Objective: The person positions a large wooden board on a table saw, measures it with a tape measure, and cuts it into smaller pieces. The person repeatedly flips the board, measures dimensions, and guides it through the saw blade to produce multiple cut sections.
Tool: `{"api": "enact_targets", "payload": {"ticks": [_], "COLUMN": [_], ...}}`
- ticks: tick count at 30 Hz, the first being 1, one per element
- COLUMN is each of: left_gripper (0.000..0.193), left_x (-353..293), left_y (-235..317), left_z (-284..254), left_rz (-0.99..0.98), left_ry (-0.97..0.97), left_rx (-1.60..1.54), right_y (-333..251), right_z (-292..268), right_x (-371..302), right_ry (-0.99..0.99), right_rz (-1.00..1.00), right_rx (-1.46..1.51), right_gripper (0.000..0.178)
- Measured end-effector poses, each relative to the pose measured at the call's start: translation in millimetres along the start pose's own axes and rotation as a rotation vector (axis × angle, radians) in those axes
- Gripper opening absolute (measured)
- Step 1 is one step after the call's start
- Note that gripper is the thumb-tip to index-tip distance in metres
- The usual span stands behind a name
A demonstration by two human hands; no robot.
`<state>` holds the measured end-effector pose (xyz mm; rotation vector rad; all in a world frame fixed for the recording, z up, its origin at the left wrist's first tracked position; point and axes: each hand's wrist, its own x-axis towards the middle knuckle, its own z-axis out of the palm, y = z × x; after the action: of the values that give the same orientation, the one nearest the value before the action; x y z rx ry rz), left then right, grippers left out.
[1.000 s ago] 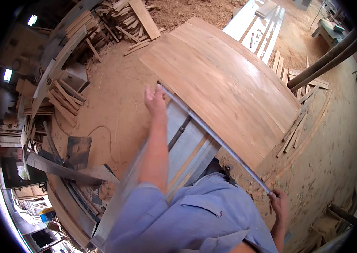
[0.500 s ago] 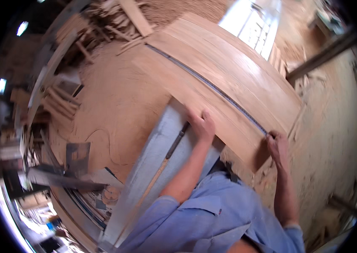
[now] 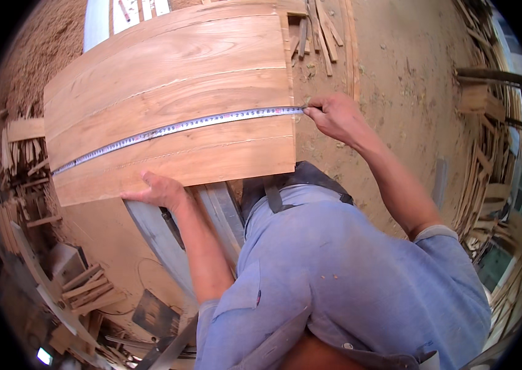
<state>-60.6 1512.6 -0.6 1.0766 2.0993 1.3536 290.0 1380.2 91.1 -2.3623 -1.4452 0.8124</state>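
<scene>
A wide wooden panel (image 3: 224, 52), made of boards joined edge to edge, lies flat before me. Across it, from the left edge to the right, runs a metal tape measure (image 3: 211, 120) with dark markings. At the panel's right edge my right hand (image 3: 338, 118) pinches the end of the tape between thumb and fingers. My left hand (image 3: 165, 191) grips the near edge, thumb resting on top; its other fingers are partly hidden. Under the panel shows a grey metal machine table (image 3: 156, 231) with a dark slot beside my left forearm.
Stacked wood offcuts (image 3: 91, 290) lie at the lower left, and long strips (image 3: 480, 185) are piled along the right. Loose sticks (image 3: 323, 34) lie beyond the panel's far right corner. Sawdust (image 3: 33, 61) is heaped at the far left. A dark post (image 3: 495, 76) juts in at right.
My view has swung right, so the panel now appears level and farther left. My right hand still holds the tape's end, and my left hand stays at the near edge.
</scene>
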Motion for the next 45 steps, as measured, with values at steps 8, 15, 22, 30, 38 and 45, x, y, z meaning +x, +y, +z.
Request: {"api": "enact_targets", "payload": {"ticks": [8,15,22,30,38,45], "left_gripper": [0.09,0.095,0.098,0.096,0.095,0.093], "left_x": [-1.6,-6.5,-5.4,14.8,15.3,9.6], "left_y": [14.4,22.0,15.5,14.6,8.4,8.6], "left_z": [-2.2,-2.0,-2.1,4.8,3.3,4.1], "left_rz": [-0.046,-0.025,-0.046,0.074,0.096,0.113], "left_ry": [-0.009,-0.029,-0.019,0.005,0.052,0.049], "left_rx": [-0.124,-0.258,-0.337,0.34,0.388,0.378], "right_y": [2.6,4.4,2.1,8.1,-5.9,1.3], "right_z": [7.3,6.0,6.1,15.5,8.9,8.8], "right_x": [-3.7,-2.1,-1.5,-4.1,-9.4,-9.3], "right_ry": [0.09,0.083,0.079,0.165,0.113,0.129], "right_rz": [-0.057,-0.073,-0.105,-0.136,-0.023,-0.054], "right_rx": [0.021,0.036,0.018,-0.013,-0.041,-0.025], "right_gripper": [0.016,0.015,0.014,0.014,0.019,0.019]}}
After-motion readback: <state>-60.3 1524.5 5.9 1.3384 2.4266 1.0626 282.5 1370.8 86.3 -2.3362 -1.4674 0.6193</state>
